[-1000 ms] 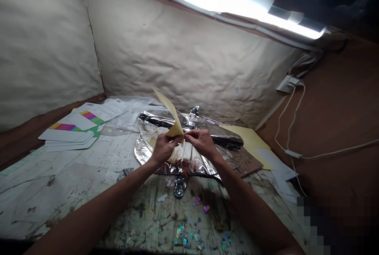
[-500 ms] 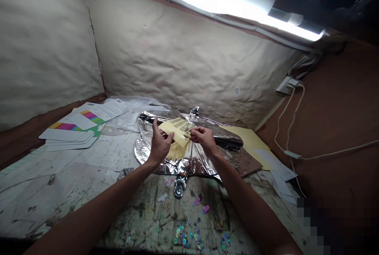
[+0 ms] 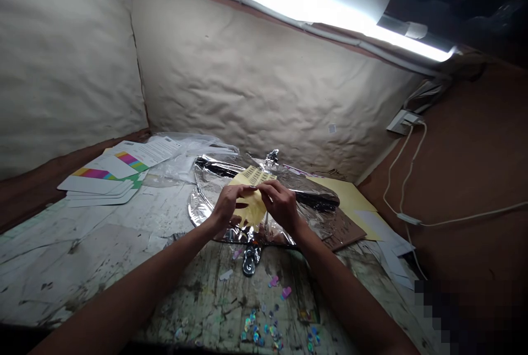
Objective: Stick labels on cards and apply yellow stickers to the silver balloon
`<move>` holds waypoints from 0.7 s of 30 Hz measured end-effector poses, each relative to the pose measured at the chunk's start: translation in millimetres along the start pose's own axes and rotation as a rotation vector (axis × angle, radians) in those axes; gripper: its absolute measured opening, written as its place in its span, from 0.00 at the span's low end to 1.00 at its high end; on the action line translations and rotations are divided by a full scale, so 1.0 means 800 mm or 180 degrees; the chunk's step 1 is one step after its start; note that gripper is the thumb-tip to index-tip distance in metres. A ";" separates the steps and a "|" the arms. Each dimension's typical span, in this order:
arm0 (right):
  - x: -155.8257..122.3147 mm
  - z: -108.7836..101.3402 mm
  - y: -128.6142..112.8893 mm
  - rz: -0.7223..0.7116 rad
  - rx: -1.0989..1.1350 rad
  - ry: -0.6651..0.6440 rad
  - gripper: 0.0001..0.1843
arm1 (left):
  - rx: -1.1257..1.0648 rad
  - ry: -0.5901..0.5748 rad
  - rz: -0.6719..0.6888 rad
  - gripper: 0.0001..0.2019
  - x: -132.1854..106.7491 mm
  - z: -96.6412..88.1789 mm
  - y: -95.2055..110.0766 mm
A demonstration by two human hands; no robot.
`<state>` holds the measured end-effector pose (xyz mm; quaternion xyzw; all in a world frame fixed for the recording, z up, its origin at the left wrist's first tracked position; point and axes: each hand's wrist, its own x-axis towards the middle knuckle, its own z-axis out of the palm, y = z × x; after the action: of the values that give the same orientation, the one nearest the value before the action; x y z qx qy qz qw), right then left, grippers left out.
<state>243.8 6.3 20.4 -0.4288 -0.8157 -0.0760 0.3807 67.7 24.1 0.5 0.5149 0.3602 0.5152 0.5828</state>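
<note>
A yellow sheet of small printed labels (image 3: 252,190) is held above a crumpled silver foil balloon (image 3: 214,179) that lies flat on the worktable. My left hand (image 3: 228,207) pinches the sheet's left lower edge with curled fingers. My right hand (image 3: 281,203) grips the sheet's right side, thumb and fingers pressed on it. The sheet's lower part is hidden behind both hands. The balloon's neck (image 3: 249,259) points toward me on the table.
White cards with rainbow stripes (image 3: 108,175) are stacked at the left. Yellow and white papers (image 3: 355,197) lie at the right. Shiny confetti bits (image 3: 268,333) are scattered near the front edge. A white cable (image 3: 402,171) hangs down the right wall. The tabletop (image 3: 103,245) is paint-stained.
The yellow sheet, upright a second ago, has been turned flat and lowered toward the balloon. My left hand opened briefly and has closed on the sheet again; both hands came closer together.
</note>
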 end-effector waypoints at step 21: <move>0.014 0.018 -0.010 0.1848 0.2340 0.0330 0.14 | 0.0900 0.0233 0.1008 0.19 -0.008 0.007 -0.007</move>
<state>226.3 14.9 19.8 -0.4716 -0.6148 0.3062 0.5530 73.3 17.2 -4.0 0.6226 0.3644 0.5630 0.4032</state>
